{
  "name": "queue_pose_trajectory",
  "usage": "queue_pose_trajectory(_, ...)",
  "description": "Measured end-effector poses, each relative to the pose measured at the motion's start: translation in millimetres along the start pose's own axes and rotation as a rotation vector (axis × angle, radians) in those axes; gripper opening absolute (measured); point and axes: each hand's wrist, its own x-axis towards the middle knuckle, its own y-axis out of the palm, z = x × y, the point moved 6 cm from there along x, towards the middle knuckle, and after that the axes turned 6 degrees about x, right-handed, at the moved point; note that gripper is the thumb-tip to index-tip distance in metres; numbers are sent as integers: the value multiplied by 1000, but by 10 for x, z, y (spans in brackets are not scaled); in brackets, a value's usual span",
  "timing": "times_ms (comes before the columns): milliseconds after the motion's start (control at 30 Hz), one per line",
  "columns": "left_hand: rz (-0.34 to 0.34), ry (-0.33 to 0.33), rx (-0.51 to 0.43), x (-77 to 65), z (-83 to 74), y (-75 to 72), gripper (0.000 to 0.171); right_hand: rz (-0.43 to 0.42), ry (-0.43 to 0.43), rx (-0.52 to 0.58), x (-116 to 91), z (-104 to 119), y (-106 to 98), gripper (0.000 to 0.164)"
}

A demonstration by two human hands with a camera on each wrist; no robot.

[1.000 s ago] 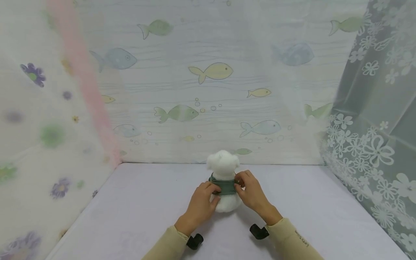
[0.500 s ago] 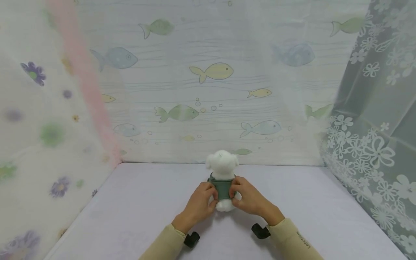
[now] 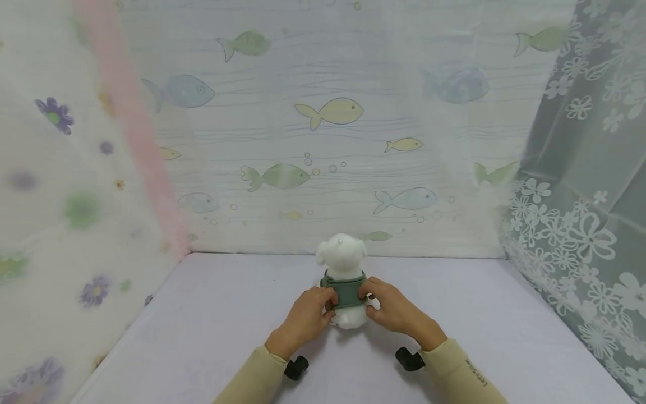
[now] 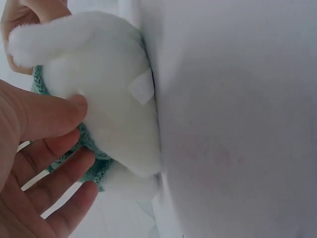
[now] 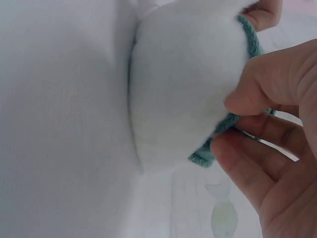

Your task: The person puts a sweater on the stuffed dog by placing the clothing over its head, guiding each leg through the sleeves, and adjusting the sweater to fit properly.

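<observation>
A white plush toy with floppy ears sits upright on the table, its back to the head camera. Round its body is a green knitted garment, with white plush showing below the hem. At the garment's left side, my left hand pinches the lower edge, its thumb on the white plush and fingers along the green hem. On the opposite side my right hand pinches the hem between thumb and fingers. The toy's front is hidden in the head view.
White cloth covers the table. Behind it hangs a curtain printed with fish. A flowered curtain stands at left and a lace-patterned sheer one at right. A white tag sticks out low on the plush.
My right hand has come down from the garment's upper right side to its lower edge. The garment's hem sits slightly lower than at first, and the toy has shifted slightly left.
</observation>
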Motion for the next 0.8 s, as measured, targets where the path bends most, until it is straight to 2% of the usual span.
queue_pose_trajectory(100,-28,38,39,6,3,-3,25,9,-11,7,3,-30,5,26)
queue_pose_trajectory(200,-45,78,61,8,-10,-22,23,25,-17,-33,-4,-40,15,23)
queue_pose_trajectory(267,-23,87,58,7,-9,-14,22,45,1,-56,-16,-50,22,21)
queue_pose_trajectory(400,64,100,54,-8,-17,12,18,112,59,-58,-54,-71,55,18)
queue_pose_trajectory(567,147,126,120,-16,-45,30,20,167,95,-37,-80,-74,79,20)
queue_pose_trajectory(700,155,112,144,-7,-57,27,16,177,74,-63,-76,-61,81,21)
queue_pose_trajectory(800,132,50,77,7,-30,5,10,164,62,-101,-62,-52,58,17)
